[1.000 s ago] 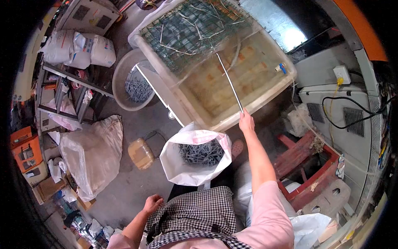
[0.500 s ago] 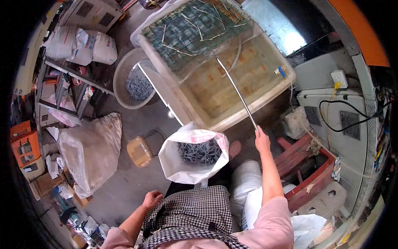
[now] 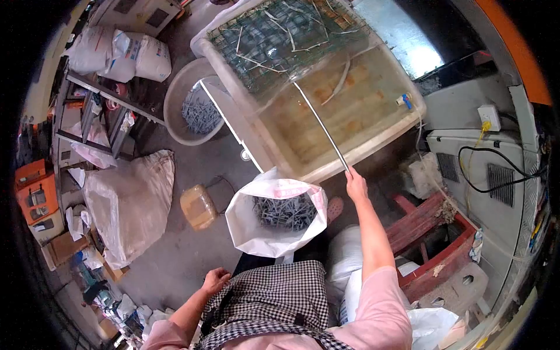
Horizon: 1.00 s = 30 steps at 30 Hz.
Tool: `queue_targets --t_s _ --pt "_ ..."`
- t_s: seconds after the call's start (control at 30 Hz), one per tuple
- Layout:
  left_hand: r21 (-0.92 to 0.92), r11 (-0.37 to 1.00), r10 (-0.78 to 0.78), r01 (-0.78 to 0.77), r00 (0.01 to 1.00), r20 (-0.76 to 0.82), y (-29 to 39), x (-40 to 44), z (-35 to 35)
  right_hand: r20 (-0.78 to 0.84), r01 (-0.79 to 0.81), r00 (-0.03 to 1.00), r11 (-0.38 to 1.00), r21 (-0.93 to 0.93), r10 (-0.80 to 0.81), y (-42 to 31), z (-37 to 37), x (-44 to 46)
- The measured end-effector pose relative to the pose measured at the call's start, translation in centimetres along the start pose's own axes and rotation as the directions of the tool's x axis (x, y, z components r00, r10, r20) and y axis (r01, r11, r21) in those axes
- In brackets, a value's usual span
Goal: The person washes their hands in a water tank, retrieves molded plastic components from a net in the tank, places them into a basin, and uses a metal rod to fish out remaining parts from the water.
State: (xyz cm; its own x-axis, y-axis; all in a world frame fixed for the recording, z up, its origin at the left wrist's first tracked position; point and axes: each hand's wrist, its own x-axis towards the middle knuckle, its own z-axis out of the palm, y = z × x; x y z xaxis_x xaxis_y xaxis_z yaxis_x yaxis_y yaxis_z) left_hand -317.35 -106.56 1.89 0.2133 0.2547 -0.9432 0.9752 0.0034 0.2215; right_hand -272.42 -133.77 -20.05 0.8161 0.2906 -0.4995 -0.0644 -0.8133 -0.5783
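My right hand (image 3: 356,185) is closed round the near end of a thin metal rod (image 3: 322,126). The rod slants out over a large cream tank (image 3: 366,160) of cloudy water, its far tip by the edge of a green wire mesh (image 3: 256,49). Several pale strips lie on this mesh. By my lap, my left hand (image 3: 216,281) rests with fingers loosely apart, holding nothing. Between my legs stands an open white sack (image 3: 252,240), with many thin grey plastic pieces (image 3: 284,212) inside.
Left of the tank, a round tub (image 3: 175,125) holds more grey pieces. A taped brown package (image 3: 197,207) sits on the floor near a covered bundle (image 3: 131,204). A red wooden frame (image 3: 434,251) and a grey cabinet (image 3: 475,169) with a black cable stand at right.
My right hand has moved left and slightly away from me, and the rod's tip has swung left along the mesh edge. The view has shifted slightly. My left hand stays by my lap.
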Motion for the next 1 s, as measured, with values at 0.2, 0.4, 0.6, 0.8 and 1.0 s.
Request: queue_targets --t_s 0.2,0.4,0.6,0.8,1.0 --pt "0.072 0.997 0.002 0.000 0.999 -0.036 0.8 -0.6 0.3 0.057 -0.032 0.998 0.999 -0.013 0.033 -4.4 2.7 5.2" --pt "0.103 0.995 0.012 -0.010 1.000 -0.023 2.8 -1.3 0.2 0.037 0.051 0.998 0.999 0.018 -0.052 -4.8 2.4 4.6" --pt "0.062 0.998 0.024 -0.023 0.999 -0.024 2.4 -1.1 -0.3 0.120 -0.054 0.991 0.997 -0.050 0.059 -1.6 -2.7 -2.8" --pt "0.100 0.994 0.050 -0.047 0.998 -0.029 1.7 -0.8 0.2 0.099 0.070 0.992 0.996 0.058 -0.075 -1.1 -0.8 -1.5" --pt "0.015 1.000 -0.013 0.014 0.998 -0.064 -0.1 -0.5 0.2 0.120 0.023 0.992 0.998 0.056 -0.030 -2.1 4.2 2.6"
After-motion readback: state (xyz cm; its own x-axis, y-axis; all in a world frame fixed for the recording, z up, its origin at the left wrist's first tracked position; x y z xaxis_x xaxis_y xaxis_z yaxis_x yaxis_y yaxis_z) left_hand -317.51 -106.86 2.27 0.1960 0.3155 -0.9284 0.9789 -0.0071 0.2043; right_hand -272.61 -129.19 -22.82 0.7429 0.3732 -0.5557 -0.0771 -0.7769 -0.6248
